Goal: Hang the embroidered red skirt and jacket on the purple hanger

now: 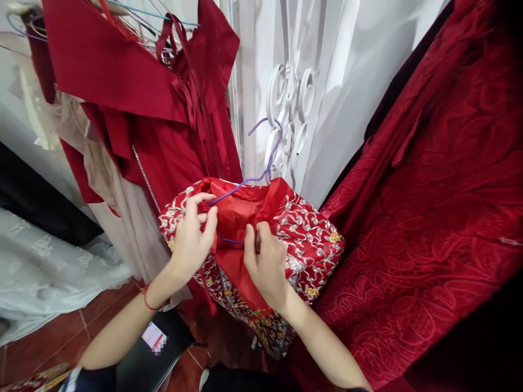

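Note:
A red garment (312, 231) with silver and gold embroidery hangs in front of me, its neck opening showing a plain red lining (235, 209). Inside that opening sits a purple wire hanger (270, 163), its hook rising beside white metal scrollwork. My left hand (192, 237), with a thin red bracelet at the wrist, is curled at the garment's left shoulder edge, close to the hanger's arm. Fingers bent, my right hand (267, 264) grips the garment's front opening, where the hanger's lower bar disappears behind the fingertips. The garment's lower part drops away below my hands.
Plain dark red dresses (163, 103) hang on the left. A red floral-patterned garment (433, 250) fills the right side. White scrollwork (288, 98) stands behind the hanger. Below are a black seat-like surface (151, 362) with a phone-like item (155, 335) and reddish floor tiles (102, 313).

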Demonstrator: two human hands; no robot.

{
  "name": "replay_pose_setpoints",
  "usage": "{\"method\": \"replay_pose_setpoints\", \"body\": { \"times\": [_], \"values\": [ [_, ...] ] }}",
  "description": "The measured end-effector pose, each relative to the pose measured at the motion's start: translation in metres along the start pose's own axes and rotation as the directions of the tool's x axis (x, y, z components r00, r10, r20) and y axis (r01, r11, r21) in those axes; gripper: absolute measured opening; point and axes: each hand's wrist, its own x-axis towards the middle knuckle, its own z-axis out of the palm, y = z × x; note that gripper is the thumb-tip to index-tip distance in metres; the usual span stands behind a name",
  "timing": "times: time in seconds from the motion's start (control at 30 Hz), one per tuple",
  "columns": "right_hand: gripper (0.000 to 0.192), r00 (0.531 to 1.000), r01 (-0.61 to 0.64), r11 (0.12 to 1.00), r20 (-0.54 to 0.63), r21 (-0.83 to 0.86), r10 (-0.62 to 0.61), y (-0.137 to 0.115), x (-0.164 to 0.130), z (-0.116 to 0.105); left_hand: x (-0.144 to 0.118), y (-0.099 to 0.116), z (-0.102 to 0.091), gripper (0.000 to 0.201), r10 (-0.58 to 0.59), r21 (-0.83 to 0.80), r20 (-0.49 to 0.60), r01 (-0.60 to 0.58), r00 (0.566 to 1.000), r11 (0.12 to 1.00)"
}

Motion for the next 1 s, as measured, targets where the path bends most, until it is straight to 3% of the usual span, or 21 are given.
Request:
{"method": "replay_pose_setpoints", "body": {
  "times": [0.1, 0.2, 0.27, 0.37, 0.43, 0.5, 0.57, 0.63, 0.7, 0.77, 0.83, 0.9, 0.93, 1.0],
  "values": [
    [0.026, 0.992, -0.129, 0.99, 0.006, 0.047, 0.129, 0.024, 0.004, -0.008, -0.005, -0.01, 0.01, 0.03, -0.036, -0.086, 0.059, 0.041, 0.998, 0.995],
    [0.034, 0.965, -0.245, 0.967, -0.078, 0.068, 0.25, 0.052, 0.004, -0.027, 0.003, -0.022, -0.002, 0.028, -0.068, -0.149, -0.093, 0.053, 0.993, 0.987],
    [0.037, 0.919, -0.346, 0.929, -0.154, 0.132, 0.364, 0.068, 0.003, -0.044, 0.013, -0.032, -0.016, 0.026, -0.117, -0.22, -0.193, 0.074, 0.974, 0.973],
    [0.035, 0.796, -0.487, 0.78, -0.168, 0.394, 0.581, 0.084, 0.005, -0.073, 0.023, -0.046, -0.029, 0.023, -0.194, -0.328, -0.165, 0.132, 0.967, 0.936],
    [0.035, 0.721, -0.493, 0.642, -0.137, 0.587, 0.679, 0.093, 0.01, -0.087, 0.025, -0.053, -0.026, 0.022, -0.228, -0.384, -0.141, 0.159, 0.964, 0.91],
    [0.032, 0.704, -0.444, 0.548, -0.101, 0.709, 0.703, 0.101, 0.012, -0.093, 0.025, -0.055, -0.018, 0.022, -0.245, -0.425, -0.133, 0.168, 0.96, 0.89],
    [0.023, 0.754, -0.403, 0.515, -0.044, 0.756, 0.655, 0.111, 0.007, -0.09, 0.025, -0.055, -0.007, 0.025, -0.242, -0.441, -0.091, 0.178, 0.966, 0.88],
    [0.028, 0.843, -0.375, 0.564, 0.017, 0.736, 0.538, 0.124, -0.007, -0.079, 0.025, -0.054, 0.001, 0.03, -0.232, -0.431, -0.039, 0.193, 0.972, 0.881],
    [0.051, 0.928, -0.294, 0.703, 0.019, 0.647, 0.371, 0.14, -0.029, -0.062, 0.026, -0.054, 0.006, 0.032, -0.21, -0.405, -0.021, 0.184, 0.977, 0.896],
    [0.071, 0.989, -0.128, 0.89, -0.006, 0.437, 0.145, 0.156, -0.051, -0.043, 0.025, -0.055, 0.006, 0.032, -0.159, -0.368, -0.005, 0.146, 0.987, 0.918],
    [0.079, 0.995, 0.065, 0.992, 0.073, 0.112, -0.073, 0.166, -0.069, -0.027, 0.023, -0.057, 0.006, 0.032, -0.057, -0.308, 0.038, 0.066, 0.998, 0.949],
    [0.08, 0.966, 0.205, 0.967, 0.19, -0.15, -0.176, 0.161, -0.077, -0.014, 0.021, -0.061, 0.006, 0.041, 0.094, -0.202, 0.071, -0.078, 0.993, 0.976],
    [0.082, 0.961, 0.232, 0.946, 0.207, -0.226, -0.186, 0.153, -0.077, -0.008, 0.021, -0.064, 0.007, 0.048, 0.181, -0.132, 0.091, -0.168, 0.979, 0.977],
    [0.092, 0.981, 0.191, 0.936, 0.097, -0.295, -0.17, 0.128, -0.068, 0.005, 0.02, -0.072, 0.011, 0.055, 0.329, 0.002, 0.154, -0.334, 0.932, 0.943]
  ]
}}
